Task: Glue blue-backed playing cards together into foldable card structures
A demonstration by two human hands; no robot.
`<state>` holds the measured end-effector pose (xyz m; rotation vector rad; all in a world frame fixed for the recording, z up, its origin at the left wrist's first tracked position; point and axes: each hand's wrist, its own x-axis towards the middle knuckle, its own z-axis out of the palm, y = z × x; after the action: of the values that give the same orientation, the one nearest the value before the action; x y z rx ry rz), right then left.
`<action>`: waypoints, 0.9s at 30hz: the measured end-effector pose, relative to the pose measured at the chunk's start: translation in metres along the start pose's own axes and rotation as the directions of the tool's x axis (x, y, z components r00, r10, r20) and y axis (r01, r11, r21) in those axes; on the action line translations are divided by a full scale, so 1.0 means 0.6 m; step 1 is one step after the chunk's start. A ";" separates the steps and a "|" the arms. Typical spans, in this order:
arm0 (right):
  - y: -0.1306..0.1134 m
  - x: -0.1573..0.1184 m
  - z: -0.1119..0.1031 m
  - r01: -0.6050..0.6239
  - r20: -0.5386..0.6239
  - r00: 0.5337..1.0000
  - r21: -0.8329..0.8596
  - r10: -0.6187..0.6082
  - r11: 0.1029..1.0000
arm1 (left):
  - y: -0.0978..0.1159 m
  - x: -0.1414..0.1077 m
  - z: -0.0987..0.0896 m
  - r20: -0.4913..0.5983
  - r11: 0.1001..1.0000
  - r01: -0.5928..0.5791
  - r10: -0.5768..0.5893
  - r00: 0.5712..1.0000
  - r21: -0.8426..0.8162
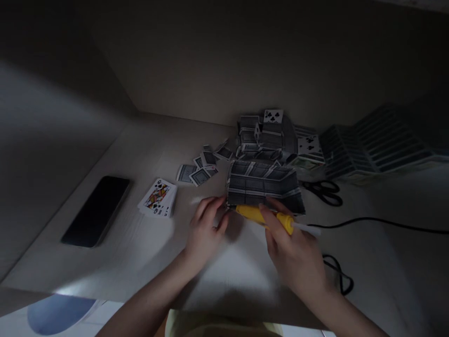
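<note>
My right hand point(294, 248) is wrapped round a yellow hot glue gun point(250, 213), with a white glue stick point(307, 228) poking out of its back end. The gun's nozzle points left, along the near edge of an open box made of playing cards point(263, 180). At the near left corner of that box, my left hand point(206, 229) has its thumb and fingers curled in a pinch on the edge. The gun's tip is very close to those fingers; the exact contact is too dark to make out.
Loose and cut cards point(203, 171) lie left of the box, near a card stack point(158, 199) and a black phone point(96, 210). Behind stand more card structures point(277, 133), with a long ridged one point(379, 142) at right. Black scissors point(324, 191) and a black cord point(379, 221) lie at right.
</note>
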<state>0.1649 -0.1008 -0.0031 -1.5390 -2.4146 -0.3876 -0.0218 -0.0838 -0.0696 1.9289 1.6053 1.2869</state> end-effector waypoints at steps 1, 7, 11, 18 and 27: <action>0.001 -0.002 -0.001 -0.010 -0.004 1.000 -0.011 0.010 1.000 | 0.000 0.000 0.000 0.011 1.000 0.013 -0.013 1.000 -0.003; 0.012 -0.011 -0.005 -0.062 -0.141 0.988 0.016 0.063 0.998 | 0.003 0.003 -0.002 0.078 1.000 0.012 -0.012 0.997 0.005; 0.028 -0.021 -0.003 -0.204 -0.191 0.955 0.130 0.226 0.970 | 0.003 0.012 -0.007 0.127 0.997 -0.055 0.048 0.991 0.051; 0.057 -0.033 0.006 -0.376 -0.130 0.860 0.493 0.493 0.785 | 0.024 0.066 -0.035 0.281 0.941 -0.286 0.229 0.932 0.183; 0.091 -0.037 0.003 -0.490 -0.188 0.717 0.549 0.671 0.677 | 0.015 0.104 -0.021 0.385 0.897 -0.427 0.356 0.851 0.114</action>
<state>0.2236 -0.0967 -0.0074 -1.7064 -1.4380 0.0432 -0.0285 -0.0339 -0.0295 2.5425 1.2299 0.8504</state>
